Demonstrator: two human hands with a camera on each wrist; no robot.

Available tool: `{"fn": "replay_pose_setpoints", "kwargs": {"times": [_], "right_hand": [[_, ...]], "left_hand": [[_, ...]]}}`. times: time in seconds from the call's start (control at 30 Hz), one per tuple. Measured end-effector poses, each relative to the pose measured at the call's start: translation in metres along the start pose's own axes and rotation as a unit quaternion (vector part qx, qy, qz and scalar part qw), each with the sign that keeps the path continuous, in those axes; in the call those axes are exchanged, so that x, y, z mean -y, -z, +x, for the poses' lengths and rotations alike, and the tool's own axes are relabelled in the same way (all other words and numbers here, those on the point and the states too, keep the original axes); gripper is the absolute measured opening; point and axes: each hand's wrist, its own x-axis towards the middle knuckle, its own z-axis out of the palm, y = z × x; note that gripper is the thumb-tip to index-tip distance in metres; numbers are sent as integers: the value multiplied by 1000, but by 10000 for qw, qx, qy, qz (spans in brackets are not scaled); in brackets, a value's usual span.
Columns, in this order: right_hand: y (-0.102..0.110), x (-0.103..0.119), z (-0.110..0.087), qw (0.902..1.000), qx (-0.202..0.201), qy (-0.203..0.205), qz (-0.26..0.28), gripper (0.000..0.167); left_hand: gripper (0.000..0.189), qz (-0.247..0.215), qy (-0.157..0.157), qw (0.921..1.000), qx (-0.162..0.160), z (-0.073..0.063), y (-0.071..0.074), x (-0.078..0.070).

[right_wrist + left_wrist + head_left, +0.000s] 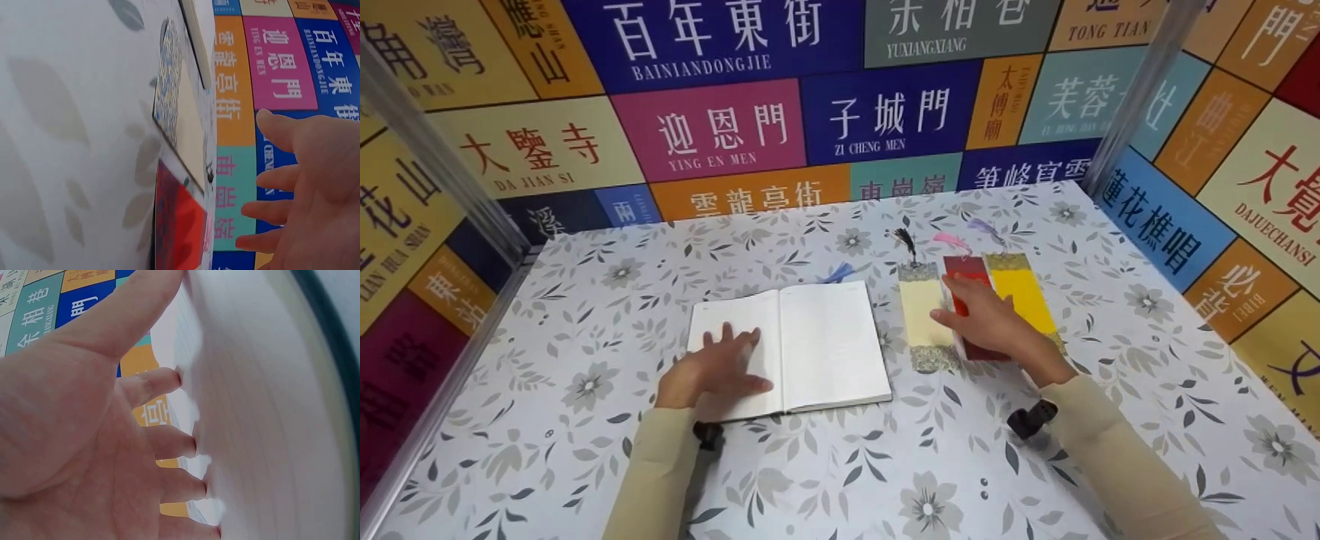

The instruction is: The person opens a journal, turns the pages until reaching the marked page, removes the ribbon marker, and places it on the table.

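Clearly, a pink tassel tops the maroon-ended red bookmark.

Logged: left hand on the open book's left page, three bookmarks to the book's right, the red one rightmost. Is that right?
Not quite: the red bookmark is in the middle, and the yellow bookmark is rightmost, as the head view shows. The rest stands.
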Motion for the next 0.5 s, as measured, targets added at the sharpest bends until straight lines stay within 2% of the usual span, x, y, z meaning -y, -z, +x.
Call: {"fn": "replay_pose_setpoints", "kwargs": {"times": [0.17, 0.5], "right_hand": [[-9, 16, -5, 9980, -6, 632, 3, 79], [-26, 52, -9, 9913, 67, 1312, 35, 78]], "left_hand": [[94, 27, 60, 10000, 8, 0, 0, 0], [94, 160, 22, 9999, 20, 0, 0, 0]]}}
